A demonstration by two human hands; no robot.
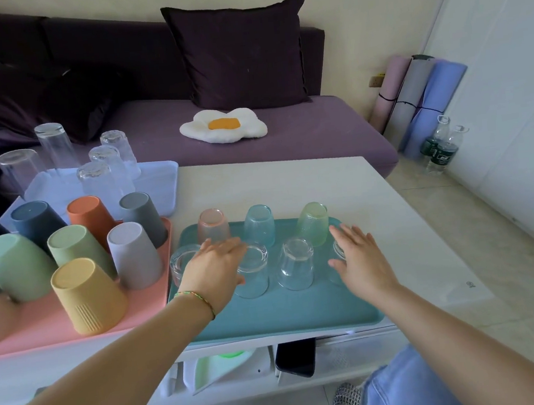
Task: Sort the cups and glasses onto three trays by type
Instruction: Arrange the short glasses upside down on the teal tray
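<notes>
Teal tray (270,314) sits at the table's (340,188) near edge, holding seven upside-down small glasses: pink (212,224), blue (259,224) and green (313,222) tinted ones in the back row, clear ones (295,262) in front. I see both hands flat over the front row, fingers spread, gripping nothing. Left hand (214,267) hovers over two clear glasses; contact I can't tell. Right hand (362,258) covers most of the rightmost clear glass (338,249), same doubt. Pink tray (41,328) just left of the teal one, touching or nearly, full of upturned plastic cups (87,293) in yellow, green, grey, orange, navy. Behind it a pale blue tray (158,180) carries tall clear glasses (55,147), also inverted. Purple sofa (285,134) behind the table, with a dark cushion (240,53) and a fried-egg pillow (223,126).
</notes>
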